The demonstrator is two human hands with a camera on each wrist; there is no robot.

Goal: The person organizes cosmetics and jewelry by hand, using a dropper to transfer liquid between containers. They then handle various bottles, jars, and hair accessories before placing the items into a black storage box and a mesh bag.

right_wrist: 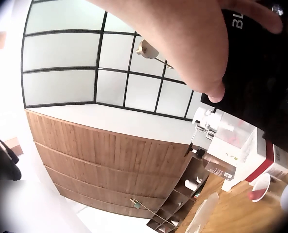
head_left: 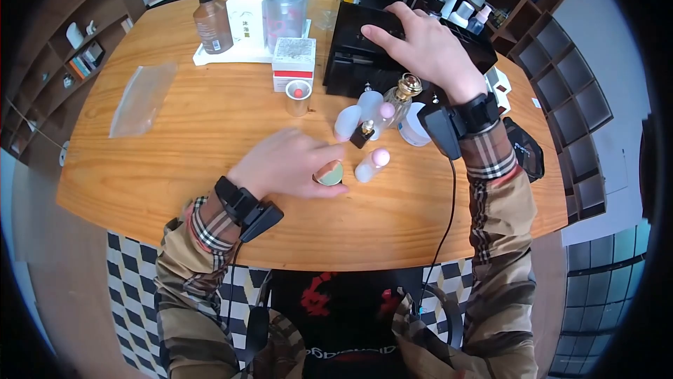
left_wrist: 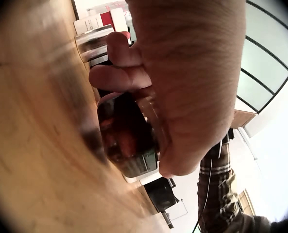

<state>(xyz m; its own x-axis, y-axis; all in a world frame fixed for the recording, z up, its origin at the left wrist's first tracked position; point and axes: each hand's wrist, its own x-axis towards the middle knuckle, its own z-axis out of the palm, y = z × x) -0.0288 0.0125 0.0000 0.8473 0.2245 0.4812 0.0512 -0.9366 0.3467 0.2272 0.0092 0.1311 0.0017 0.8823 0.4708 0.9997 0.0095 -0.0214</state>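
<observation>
Both arms reach forward, sleeved to the wrists. The left arm [head_left: 193, 295] angles up and inward, and the left grip [head_left: 291, 163] sits low near the middle, back upward, closed in a pinch, with the thumb [head_left: 328, 191] on the side nearer the body and the index finger [head_left: 326, 152] opposite. In the left wrist view, two more fingers are bent.

The right arm [head_left: 501, 218] runs almost straight ahead and reaches farther. Past its wrist [head_left: 474, 93], the right grip [head_left: 438, 49] leans inward, palm down, with its thumb [head_left: 382, 35] stretched out and apart from the fingers, whose tips are seemingly hidden in part.
</observation>
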